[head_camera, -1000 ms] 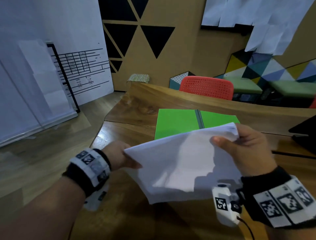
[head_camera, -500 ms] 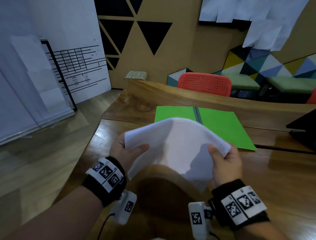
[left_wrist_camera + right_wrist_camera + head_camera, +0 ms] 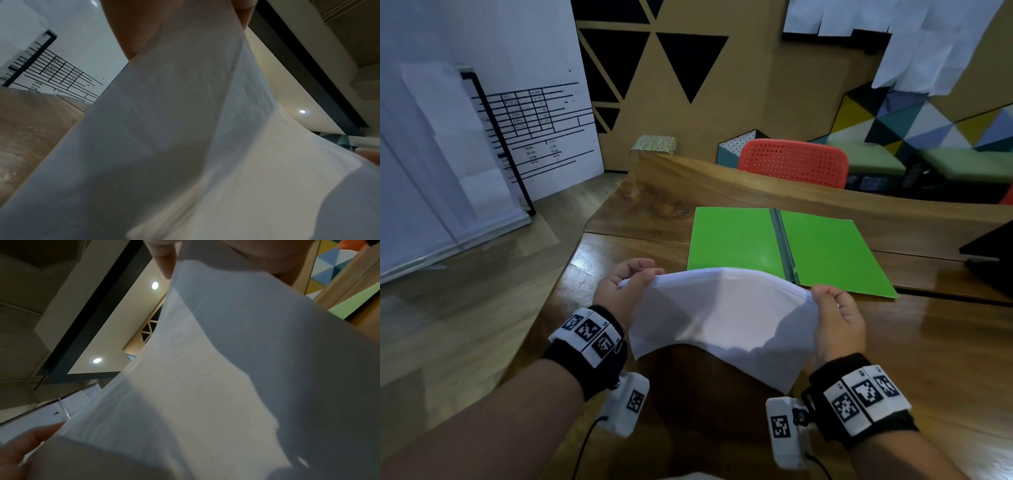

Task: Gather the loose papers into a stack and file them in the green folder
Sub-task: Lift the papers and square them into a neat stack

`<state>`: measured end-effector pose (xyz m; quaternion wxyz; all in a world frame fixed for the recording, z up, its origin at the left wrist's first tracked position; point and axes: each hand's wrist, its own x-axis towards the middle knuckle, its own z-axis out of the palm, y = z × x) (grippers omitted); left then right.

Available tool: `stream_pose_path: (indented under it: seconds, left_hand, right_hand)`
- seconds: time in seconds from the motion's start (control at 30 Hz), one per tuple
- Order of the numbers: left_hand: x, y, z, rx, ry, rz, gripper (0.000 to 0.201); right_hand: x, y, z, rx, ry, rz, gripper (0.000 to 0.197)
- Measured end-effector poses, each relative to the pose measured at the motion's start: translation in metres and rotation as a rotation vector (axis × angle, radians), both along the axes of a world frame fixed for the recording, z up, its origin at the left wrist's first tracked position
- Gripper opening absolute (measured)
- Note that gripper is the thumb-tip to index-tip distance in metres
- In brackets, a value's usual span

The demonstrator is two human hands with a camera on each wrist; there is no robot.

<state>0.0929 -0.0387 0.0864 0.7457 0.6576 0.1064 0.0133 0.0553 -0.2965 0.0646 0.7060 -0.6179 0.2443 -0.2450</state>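
A stack of white papers (image 3: 722, 318) hangs in the air above the wooden table, bowed upward in the middle. My left hand (image 3: 626, 291) pinches its left edge and my right hand (image 3: 835, 315) pinches its right edge. The green folder (image 3: 822, 253) lies open flat on the table just beyond the papers, its grey spine strip (image 3: 784, 250) running down the middle. In both wrist views the papers (image 3: 185, 146) (image 3: 226, 369) fill most of the picture from below.
The wooden table (image 3: 928, 359) drops off at its left edge to the floor. A red chair (image 3: 794, 161) stands behind the far edge. A dark object (image 3: 989, 260) sits at the table's right side. A whiteboard (image 3: 534, 120) leans at the left.
Both hands have drawn the papers down and toward me, from tilted over the folder to level and bowed. The folder now shows in full.
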Motion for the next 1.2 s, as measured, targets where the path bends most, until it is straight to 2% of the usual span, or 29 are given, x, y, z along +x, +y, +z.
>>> stream_pose_path:
  seconds: [0.5,0.6,0.73,0.8,0.83,0.87,0.93,0.97,1.0,1.07,1.1,1.2]
  left_hand:
    - [0.011,0.005,-0.006,-0.014,-0.094,-0.024,0.026]
    - [0.016,0.006,-0.009,-0.026,-0.077,-0.021,0.023]
    - [0.022,0.007,-0.013,-0.019,-0.046,0.015,0.013]
    - [0.023,0.007,-0.012,-0.007,-0.051,0.01,0.011]
    - [0.022,0.009,-0.013,-0.011,-0.068,-0.013,0.019]
    - [0.023,0.013,-0.018,-0.016,-0.091,-0.046,0.037]
    - [0.019,0.017,-0.023,0.021,-0.111,-0.135,0.074]
    - [0.015,0.015,-0.024,0.077,-0.1,-0.174,0.074]
    - [0.012,0.012,-0.026,0.151,-0.078,-0.189,0.058]
    - [0.009,0.003,-0.021,0.321,0.031,-0.142,0.019]
    - [0.01,0.002,-0.021,0.361,0.065,-0.11,0.018]
    - [0.014,0.003,-0.021,0.289,-0.008,-0.038,0.023]
  right_hand:
    - [0.005,-0.01,0.006,0.04,-0.011,0.065,0.025]
    - [0.004,-0.01,0.01,0.092,-0.015,0.092,0.019]
    - [0.008,-0.01,0.011,0.098,-0.018,0.093,0.024]
    - [0.008,-0.014,0.005,0.12,-0.028,0.109,0.016]
    - [0.007,-0.016,0.004,0.136,-0.027,0.146,0.012]
    - [0.004,-0.017,0.003,0.136,-0.013,0.202,0.026]
    - [0.002,-0.02,-0.008,0.14,0.012,0.31,0.067]
    - [0.002,-0.02,-0.013,0.129,0.022,0.324,0.081]
    - [0.002,-0.018,-0.016,0.11,0.04,0.315,0.082]
    - [0.002,-0.01,-0.014,0.079,0.076,0.257,0.044]
    - [0.003,-0.009,-0.013,0.065,0.088,0.223,0.029]
    - [0.004,-0.006,-0.005,0.041,0.044,0.182,0.022]
